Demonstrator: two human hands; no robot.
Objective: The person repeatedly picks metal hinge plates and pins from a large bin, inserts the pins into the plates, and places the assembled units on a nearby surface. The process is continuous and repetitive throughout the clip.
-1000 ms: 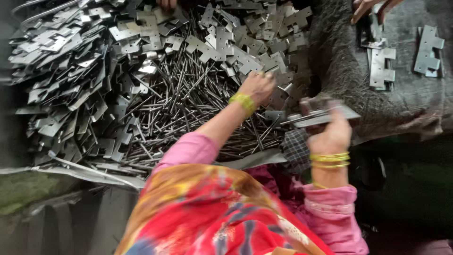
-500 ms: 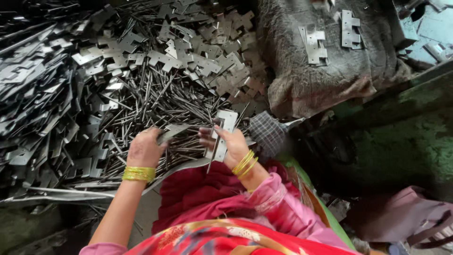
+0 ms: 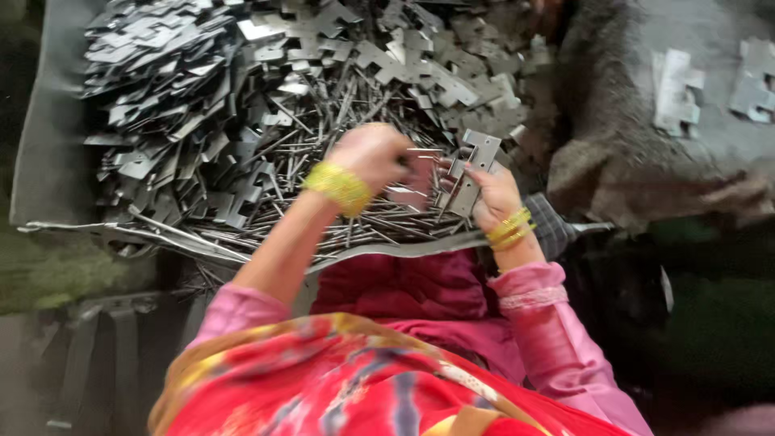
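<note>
Showing the scene from above, largest thing to smallest:

Heap of stamped plates [image 3: 242, 89]: grey notched metal pieces piled across the upper left and upper middle of the frame, well above both hands.

Grey cloth [image 3: 646, 153]: rumpled cover at the upper right, carrying a few loose plates [image 3: 674, 89], apart from the work.

Bed of pins [image 3: 323, 129]: long thin rods lying criss-cross at the centre, directly under and around the hands.

Left hand [image 3: 371, 153]: centre of the frame, fingers drawn together, seemingly pinching a thin pin [image 3: 420, 150] that points right; the blur leaves the grip uncertain.

Right hand [image 3: 492, 194]: just right of centre, fingers closed around the lower part of the hinge plate.

Hinge plate [image 3: 472, 165]: pale notched leaf held upright in that right hand, just right of the left fingertips, almost touching.

Doing it well, as a judgement: steady the plate firmly, line the pin with the curled edge before pushing, and keep fingertips off the sharp stamped edges.
</note>
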